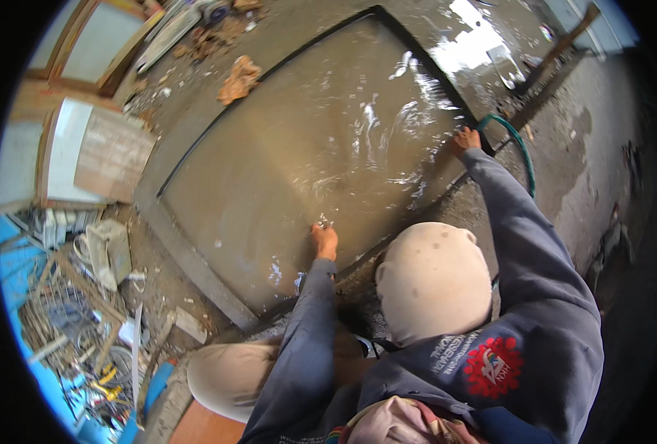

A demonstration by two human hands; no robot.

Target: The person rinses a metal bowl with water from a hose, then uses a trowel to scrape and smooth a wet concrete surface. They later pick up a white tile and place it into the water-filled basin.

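Before me lies a shallow rectangular basin of murky brown water [291, 148], bordered by a dark rim [432, 63]. My left hand [324, 242] reaches to the water near the basin's near side. Its fingertips dip in and are hidden by ripples. At the right corner my right hand [465, 140] is at the rim with curled fingers; what they hold, if anything, is hidden. Right beside it a green hose [524, 152] bends over the corner. Ripples and bright glints spread over the water between the hands and the far edge.
A crumpled orange-brown lump [239, 80] lies by the far left rim. Wooden-framed panels [114, 152], a beige plastic container [108, 251] and a heap of scrap [73, 311] crowd the left. A wooden handle [565, 43] leans at the far right. A concrete ledge [195, 259] borders the basin.
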